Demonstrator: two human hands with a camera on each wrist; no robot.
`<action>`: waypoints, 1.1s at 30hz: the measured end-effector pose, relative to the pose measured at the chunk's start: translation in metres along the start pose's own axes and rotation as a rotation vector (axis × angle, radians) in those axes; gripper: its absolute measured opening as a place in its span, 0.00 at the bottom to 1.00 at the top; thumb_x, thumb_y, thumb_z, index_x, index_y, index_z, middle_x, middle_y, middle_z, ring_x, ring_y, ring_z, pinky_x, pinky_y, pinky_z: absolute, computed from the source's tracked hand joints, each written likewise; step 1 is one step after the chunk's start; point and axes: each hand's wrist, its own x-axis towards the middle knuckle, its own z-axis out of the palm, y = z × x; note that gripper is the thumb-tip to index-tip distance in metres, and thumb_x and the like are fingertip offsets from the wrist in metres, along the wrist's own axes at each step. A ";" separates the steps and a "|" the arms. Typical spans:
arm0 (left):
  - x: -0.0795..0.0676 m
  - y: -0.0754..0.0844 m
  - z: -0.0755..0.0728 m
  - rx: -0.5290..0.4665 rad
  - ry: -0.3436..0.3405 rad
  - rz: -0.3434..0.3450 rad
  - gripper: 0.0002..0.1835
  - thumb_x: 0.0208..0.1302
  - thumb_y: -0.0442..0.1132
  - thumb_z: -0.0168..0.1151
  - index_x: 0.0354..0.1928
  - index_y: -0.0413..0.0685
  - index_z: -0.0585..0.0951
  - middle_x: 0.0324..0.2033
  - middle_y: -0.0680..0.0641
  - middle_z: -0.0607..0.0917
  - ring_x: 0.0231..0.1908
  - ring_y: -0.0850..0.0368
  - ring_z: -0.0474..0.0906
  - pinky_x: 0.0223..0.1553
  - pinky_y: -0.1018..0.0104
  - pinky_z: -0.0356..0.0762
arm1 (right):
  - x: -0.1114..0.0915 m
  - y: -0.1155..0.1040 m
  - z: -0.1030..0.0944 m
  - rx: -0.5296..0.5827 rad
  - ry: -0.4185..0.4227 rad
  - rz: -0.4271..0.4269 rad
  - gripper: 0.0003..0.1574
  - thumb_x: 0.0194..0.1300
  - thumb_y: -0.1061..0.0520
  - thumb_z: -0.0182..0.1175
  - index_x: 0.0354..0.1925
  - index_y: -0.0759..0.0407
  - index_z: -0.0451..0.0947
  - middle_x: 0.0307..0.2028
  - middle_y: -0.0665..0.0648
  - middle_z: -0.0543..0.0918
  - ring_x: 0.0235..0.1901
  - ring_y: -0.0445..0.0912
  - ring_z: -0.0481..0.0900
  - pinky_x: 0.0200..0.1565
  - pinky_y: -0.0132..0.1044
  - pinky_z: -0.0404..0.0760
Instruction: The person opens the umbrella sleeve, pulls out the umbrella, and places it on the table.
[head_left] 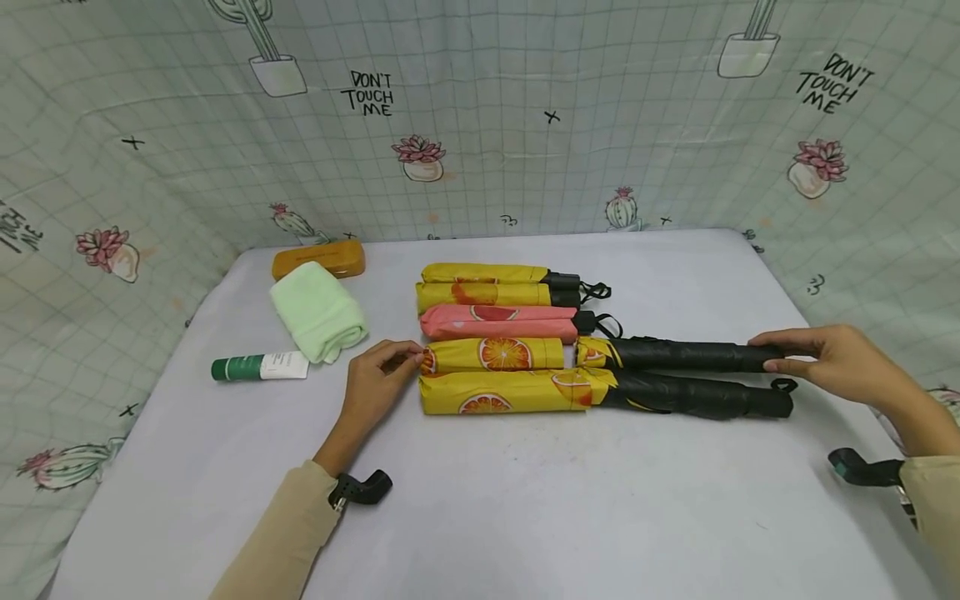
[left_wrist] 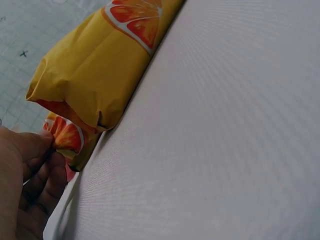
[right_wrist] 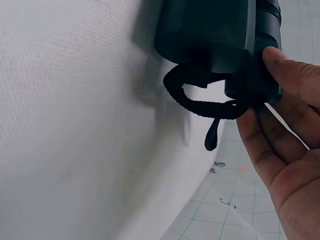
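Note:
In the head view my left hand (head_left: 378, 383) pinches the gathered left end of a yellow umbrella sleeve (head_left: 465, 356) printed with orange slices; the left wrist view shows thumb and fingertips on the bunched cloth (left_wrist: 67, 137). To its right lies a black folding umbrella (head_left: 690, 356) with a yellow, orange-print left end. My right hand (head_left: 836, 358) grips this umbrella's handle (right_wrist: 267, 75) between thumb and fingers. Alongside, nearer me, another black umbrella (head_left: 697, 395) reaches into a second yellow sleeve (head_left: 517, 392). Its handle (right_wrist: 205, 30) has a black cord loop.
Behind lie a pink umbrella (head_left: 498, 322) and two yellow umbrellas (head_left: 480, 283) with black handles. At left are a pale green folded towel (head_left: 318, 308), a brown case (head_left: 322, 258) and a green-and-white tube (head_left: 258, 367). A printed cloth hangs behind the white table (head_left: 540, 500).

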 end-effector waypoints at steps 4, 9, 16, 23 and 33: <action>0.000 0.001 0.000 -0.010 -0.003 0.019 0.06 0.63 0.33 0.71 0.42 0.46 0.88 0.34 0.50 0.86 0.35 0.58 0.81 0.38 0.77 0.76 | 0.000 0.002 0.005 -0.004 -0.005 -0.002 0.23 0.65 0.51 0.70 0.56 0.58 0.83 0.50 0.67 0.85 0.51 0.65 0.80 0.35 0.32 0.76; 0.001 0.003 -0.001 -0.043 -0.008 -0.003 0.06 0.63 0.34 0.70 0.42 0.45 0.88 0.34 0.50 0.87 0.35 0.57 0.82 0.39 0.76 0.77 | 0.000 0.007 0.010 -0.004 -0.011 -0.021 0.21 0.66 0.54 0.68 0.56 0.58 0.83 0.50 0.68 0.84 0.46 0.45 0.81 0.33 0.31 0.74; 0.000 0.017 -0.002 -0.129 0.012 -0.078 0.09 0.64 0.33 0.70 0.45 0.40 0.86 0.35 0.42 0.87 0.36 0.52 0.82 0.39 0.76 0.77 | -0.005 0.010 0.014 -0.014 -0.015 -0.048 0.21 0.68 0.54 0.67 0.57 0.58 0.82 0.53 0.69 0.83 0.49 0.34 0.77 0.41 0.40 0.80; 0.009 0.007 -0.004 -0.087 0.033 -0.103 0.09 0.67 0.38 0.68 0.46 0.45 0.86 0.38 0.46 0.87 0.39 0.52 0.82 0.40 0.75 0.76 | 0.000 -0.011 0.007 -0.010 0.031 -0.098 0.20 0.71 0.56 0.63 0.59 0.56 0.81 0.53 0.67 0.83 0.51 0.66 0.78 0.41 0.53 0.80; 0.033 -0.001 -0.002 -0.123 0.051 -0.188 0.11 0.68 0.39 0.67 0.49 0.44 0.84 0.38 0.45 0.84 0.39 0.56 0.81 0.39 0.76 0.77 | 0.038 -0.070 0.011 0.082 0.008 -0.145 0.18 0.73 0.51 0.61 0.57 0.53 0.82 0.54 0.61 0.83 0.52 0.61 0.79 0.51 0.65 0.74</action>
